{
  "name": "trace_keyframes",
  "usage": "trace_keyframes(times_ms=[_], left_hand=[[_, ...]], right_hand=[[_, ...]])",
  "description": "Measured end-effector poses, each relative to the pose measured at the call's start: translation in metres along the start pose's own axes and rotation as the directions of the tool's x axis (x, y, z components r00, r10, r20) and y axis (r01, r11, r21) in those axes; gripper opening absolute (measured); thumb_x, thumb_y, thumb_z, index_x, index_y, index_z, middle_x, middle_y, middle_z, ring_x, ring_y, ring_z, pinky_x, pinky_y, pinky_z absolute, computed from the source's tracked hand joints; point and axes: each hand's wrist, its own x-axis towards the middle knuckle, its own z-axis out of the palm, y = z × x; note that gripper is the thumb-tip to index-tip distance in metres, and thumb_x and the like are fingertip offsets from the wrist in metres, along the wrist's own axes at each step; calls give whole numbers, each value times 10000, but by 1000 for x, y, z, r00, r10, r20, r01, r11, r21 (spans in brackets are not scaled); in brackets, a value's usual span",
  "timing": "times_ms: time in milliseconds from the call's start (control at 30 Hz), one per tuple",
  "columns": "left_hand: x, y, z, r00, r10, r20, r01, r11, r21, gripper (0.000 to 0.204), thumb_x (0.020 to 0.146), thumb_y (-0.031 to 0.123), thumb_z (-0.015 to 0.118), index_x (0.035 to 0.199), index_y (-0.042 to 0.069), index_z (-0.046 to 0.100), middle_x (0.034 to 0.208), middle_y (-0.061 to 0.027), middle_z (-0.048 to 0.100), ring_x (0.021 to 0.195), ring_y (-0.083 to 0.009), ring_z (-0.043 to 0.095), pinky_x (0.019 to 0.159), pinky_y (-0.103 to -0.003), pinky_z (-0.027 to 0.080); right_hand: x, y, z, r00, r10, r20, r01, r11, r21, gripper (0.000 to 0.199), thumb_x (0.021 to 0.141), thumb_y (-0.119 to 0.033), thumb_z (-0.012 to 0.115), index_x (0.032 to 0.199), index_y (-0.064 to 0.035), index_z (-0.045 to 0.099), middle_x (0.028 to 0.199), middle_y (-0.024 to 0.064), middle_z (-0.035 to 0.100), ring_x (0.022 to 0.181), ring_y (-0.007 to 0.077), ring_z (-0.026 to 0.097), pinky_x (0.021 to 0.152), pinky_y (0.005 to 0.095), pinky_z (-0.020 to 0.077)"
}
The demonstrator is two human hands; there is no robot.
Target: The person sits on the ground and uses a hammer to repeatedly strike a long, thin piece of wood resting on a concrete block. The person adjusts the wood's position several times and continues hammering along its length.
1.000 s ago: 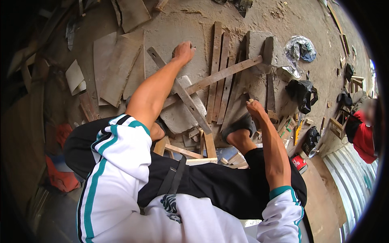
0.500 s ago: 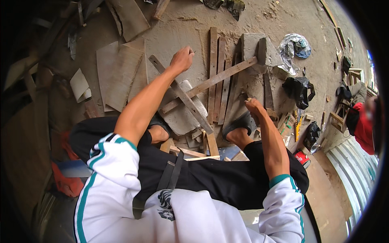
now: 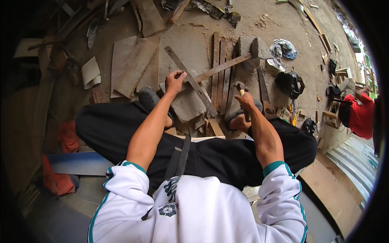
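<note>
The upper slat (image 3: pixel 197 91) runs eleven to five at three o'clock from my nearer left hand (image 3: pixel 174 82), whose hold I cannot make out from afar, as my right hand (image 3: pixel 246 101) grips a hammer (image 3: pixel 240 86).

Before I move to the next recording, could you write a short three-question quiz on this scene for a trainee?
1. Which hand grips the dark-headed hammer with the pale wooden handle?

2. True or false: two long, flat, brown wooden slats cross above a rough grey concrete block.

3. The other person at the far right wears which colour on the upper body?
A) green
B) red
C) white

Key:
1. The right hand.
2. True.
3. B.
</note>
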Motion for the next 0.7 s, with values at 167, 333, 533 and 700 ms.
trace_keyframes(times_ms=[167, 333, 533, 700], left_hand=[[-27, -19, 23, 999, -33, 33, 36, 992, -117, 184, 892, 234, 714, 949, 58, 713, 772, 3, 670, 683, -94, 618, 608, -277, 498], [-38, -11, 5, 999, 29, -17, -30, 998, -62, 192, 889, 231, 710, 934, 44, 712, 768, -2, 670, 686, -103, 624, 643, -282, 509], [-41, -29, 8, 996, 70, -57, -74, 995, -60, 181, 885, 214, 704, 921, 36, 716, 762, -9, 681, 693, -103, 625, 658, -284, 500], [-43, -37, 13, 989, 132, -73, -126, 989, 78, 216, 894, 238, 688, 931, 27, 708, 806, -47, 704, 737, -149, 647, 696, -311, 497]], right_hand=[[-28, -17, 43, 994, -75, -79, 78, 996, 35, 459, 781, -386, 840, 858, -2, 600, 713, 80, 624, 565, 184, 596, 489, 348, 510], [-77, -46, 81, 964, -247, -102, 249, 968, 8, 588, 688, -382, 893, 960, 36, 581, 785, 157, 644, 660, 254, 635, 612, 381, 511], [-78, -43, 92, 962, -268, -59, 272, 958, 86, 592, 681, -340, 887, 1030, 26, 578, 917, 182, 677, 847, 288, 656, 757, 402, 500], [-91, -51, 84, 975, -219, 39, 210, 963, 168, 550, 697, -289, 867, 1051, 22, 583, 949, 166, 687, 865, 281, 663, 774, 387, 504]])
